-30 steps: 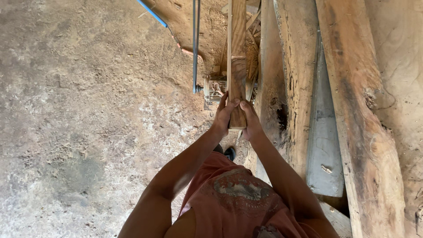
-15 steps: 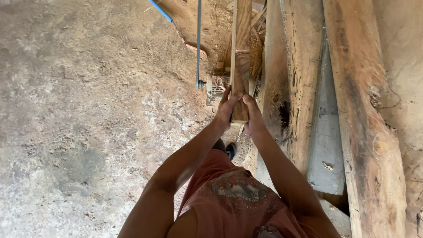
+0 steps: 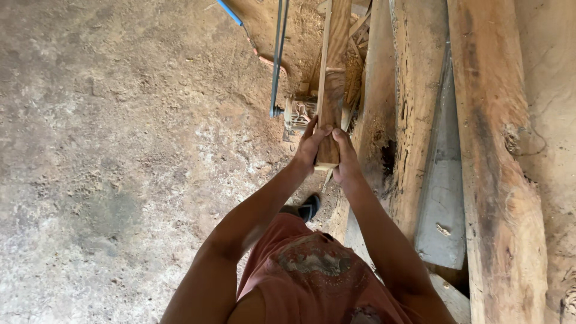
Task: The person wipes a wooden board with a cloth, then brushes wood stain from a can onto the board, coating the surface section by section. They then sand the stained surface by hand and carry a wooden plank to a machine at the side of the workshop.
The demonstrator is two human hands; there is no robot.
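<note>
Honestly, both hands were clamped on the near end of the wooden board (image 3: pixel 332 90), left hand (image 3: pixel 311 146) and right hand (image 3: pixel 347 159) either side. Best bet looked like steady, even pressure, keeping it straight over the small machine (image 3: pixel 298 113) by the big planks (image 3: pixel 414 120).

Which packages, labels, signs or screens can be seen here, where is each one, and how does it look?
None in view: only the left hand and right hand gripping a narrow wooden board, large planks to the right, and a bare concrete floor.

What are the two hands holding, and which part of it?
Both the left hand and the right hand grip the near end of a long narrow brown wooden board, one on each side.
</note>
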